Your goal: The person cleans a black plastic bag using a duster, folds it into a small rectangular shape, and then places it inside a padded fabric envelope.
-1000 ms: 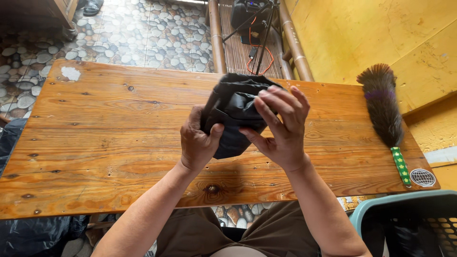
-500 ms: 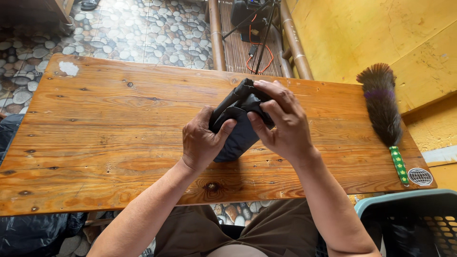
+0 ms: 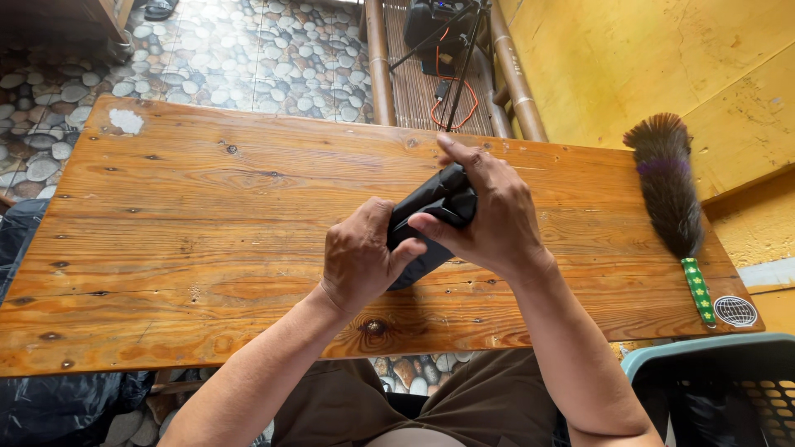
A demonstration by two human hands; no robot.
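both hands, left hand (image 3: 360, 257) and right hand (image 3: 489, 211), grip a folded black cloth (image 3: 435, 211) (bundled tight) between them, nearer the table's (image 3: 166, 215) front edge.

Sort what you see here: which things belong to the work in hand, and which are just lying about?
In hand:
- dark folded cloth
- left hand and right hand, both gripping it
- wooden table beneath

Lying about:
- feather duster, at the table's right end
- teal basket
- tripod on the floor

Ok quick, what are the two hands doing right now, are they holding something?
Left hand: closed on the black folded cloth, gripping its near end.
Right hand: closed over the same black folded cloth, pressing from the top.
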